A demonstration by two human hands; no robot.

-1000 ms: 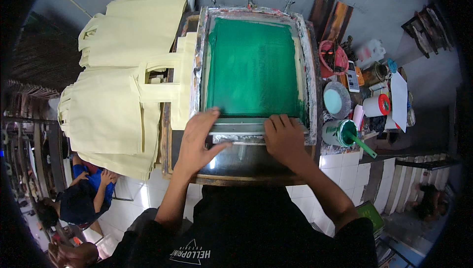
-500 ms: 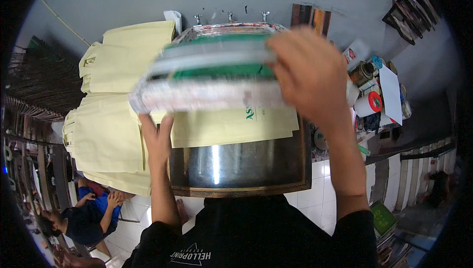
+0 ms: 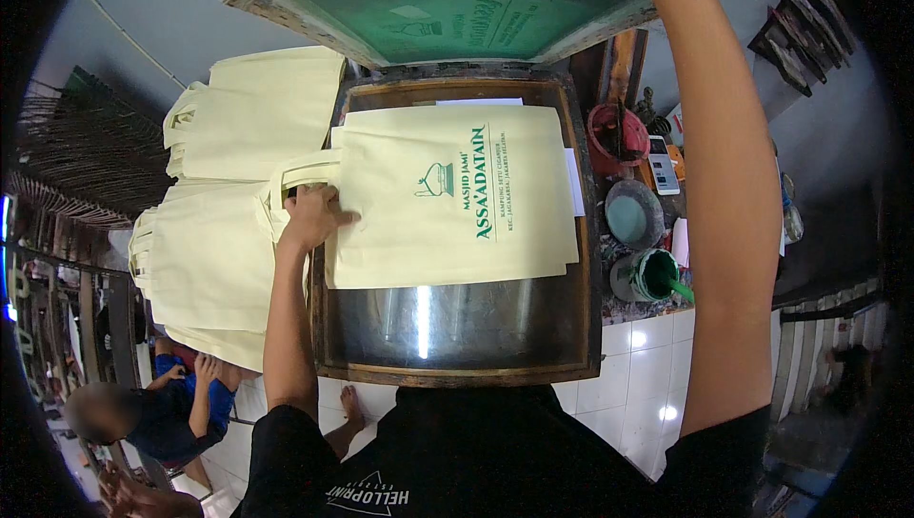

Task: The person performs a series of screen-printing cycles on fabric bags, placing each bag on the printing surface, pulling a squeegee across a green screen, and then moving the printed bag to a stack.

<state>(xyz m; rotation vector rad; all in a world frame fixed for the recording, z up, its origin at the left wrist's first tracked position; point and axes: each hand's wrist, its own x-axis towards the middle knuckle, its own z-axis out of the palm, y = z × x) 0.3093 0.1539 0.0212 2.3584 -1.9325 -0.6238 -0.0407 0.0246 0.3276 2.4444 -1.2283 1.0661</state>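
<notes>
The cream tote bag (image 3: 447, 199) lies flat on the printing table (image 3: 457, 366), its green print already on it. The left hand (image 3: 312, 218) grips the bag's handle end with closed fingers. The right hand, outside the view, holds the printing screen (image 3: 438, 9) lifted above; its fingers I cannot tell. Removing the bag seems left. Beside the left fingers lies a pile of tote bags (image 3: 219, 232).

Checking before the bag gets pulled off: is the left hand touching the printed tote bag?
Touching. The head view shows the left hand lying on the left edge of the printed tote bag, by its handles.
</notes>
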